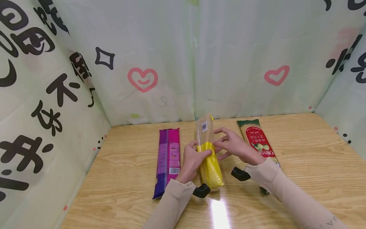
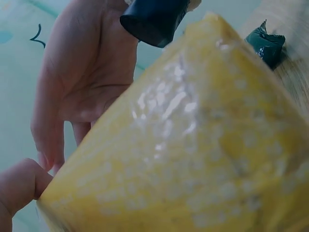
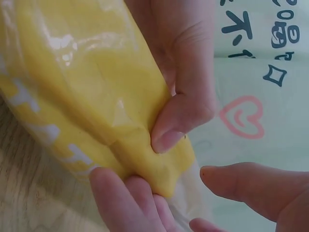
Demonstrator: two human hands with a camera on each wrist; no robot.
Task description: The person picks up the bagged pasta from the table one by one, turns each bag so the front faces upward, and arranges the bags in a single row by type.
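Note:
My left hand [image 1: 194, 160] grips a long yellow pasta packet [image 1: 210, 165] with a see-through upper part and a small barcode label. Its thumb presses on the packet's yellow front, as the right wrist view shows close up, where white letters [image 3: 46, 133] run along one side. The packet tilts upward, top end away from me. Beside its right edge is my right hand [image 1: 234, 146], fingers spread and lightly bent, fingertips right at the plastic. In the left wrist view the yellow lower end [image 2: 193, 135] hides part of the hands.
A purple and pink packet [image 1: 168, 159] lies on the wooden table [image 1: 123, 178] to the left. On the right, partly under my right forearm, is a green-ended packet with a red label [image 1: 260, 140]. Pale printed curtains [image 1: 171, 105] stand behind and at both sides.

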